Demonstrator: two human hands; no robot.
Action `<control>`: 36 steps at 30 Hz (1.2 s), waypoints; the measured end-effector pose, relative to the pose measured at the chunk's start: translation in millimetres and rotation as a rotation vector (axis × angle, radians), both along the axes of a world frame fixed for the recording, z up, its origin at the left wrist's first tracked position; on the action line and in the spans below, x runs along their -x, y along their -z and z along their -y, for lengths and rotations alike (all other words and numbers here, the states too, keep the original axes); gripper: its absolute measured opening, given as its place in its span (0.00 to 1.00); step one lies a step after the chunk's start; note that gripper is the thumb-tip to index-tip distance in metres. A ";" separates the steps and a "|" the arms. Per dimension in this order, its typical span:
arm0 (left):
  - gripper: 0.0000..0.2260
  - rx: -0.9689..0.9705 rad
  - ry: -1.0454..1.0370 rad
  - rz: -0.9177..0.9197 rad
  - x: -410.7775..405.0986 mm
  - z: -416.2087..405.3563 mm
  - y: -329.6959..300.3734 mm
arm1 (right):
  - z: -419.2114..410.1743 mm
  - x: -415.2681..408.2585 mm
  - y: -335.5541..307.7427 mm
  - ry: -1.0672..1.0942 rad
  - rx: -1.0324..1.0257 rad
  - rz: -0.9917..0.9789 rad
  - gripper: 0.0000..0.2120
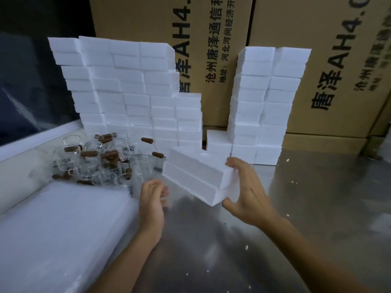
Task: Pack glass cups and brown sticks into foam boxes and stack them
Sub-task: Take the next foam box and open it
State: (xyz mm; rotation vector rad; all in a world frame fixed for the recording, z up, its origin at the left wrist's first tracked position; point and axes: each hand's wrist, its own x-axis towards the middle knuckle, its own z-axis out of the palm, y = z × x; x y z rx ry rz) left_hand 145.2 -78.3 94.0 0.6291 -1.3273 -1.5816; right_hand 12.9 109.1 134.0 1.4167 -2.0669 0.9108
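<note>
Far left, near edge: a large pale foam sheet lying on the steel table; behind it a heap of glass cups mixed with brown sticks, loose and unpacked, several sticks resting on or in the cups.

Behind the heap: a tall stepped wall of stacked foam boxes, closed as far as can be seen; whether each is filled cannot be told.

Centre: left hand, fingers curled, seems to pinch something small and clear or white at its fingertips; too blurred to name. Just beside it, the foam box in hand, two halves closed together, tilted, one end raised off the table.

Right hand spread wide, thumb under the box's near corner and fingers over the far edge; it grips that end.

Right: a second stack of foam boxes, with a low short pile in the gap between the stacks; cardboard cartons behind.

Judgement: well along, many boxes stacked; a sizeable heap of cups and sticks left; this box likely bound for the low pile.
</note>
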 end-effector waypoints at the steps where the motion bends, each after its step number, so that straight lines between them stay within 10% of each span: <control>1: 0.02 -0.025 -0.022 -0.029 -4.1 0.4 -1.5 | -2.8 -5.0 10.1 -0.021 -0.023 0.038 0.38; 16: 0.02 0.188 -0.049 0.208 -17.2 -3.1 3.3 | -6.8 -25.8 53.6 0.028 -0.065 0.297 0.42; 23: 0.03 0.143 0.034 0.199 -16.0 1.2 4.9 | -13.6 -24.3 45.2 -0.169 0.206 0.812 0.29; 31: 0.12 0.187 0.428 0.143 -28.3 7.2 0.6 | -13.1 -24.7 44.5 -0.049 0.064 0.811 0.19; 36: 0.22 0.271 0.296 0.474 -23.6 7.6 1.6 | -10.8 -22.4 43.8 0.081 0.113 0.799 0.12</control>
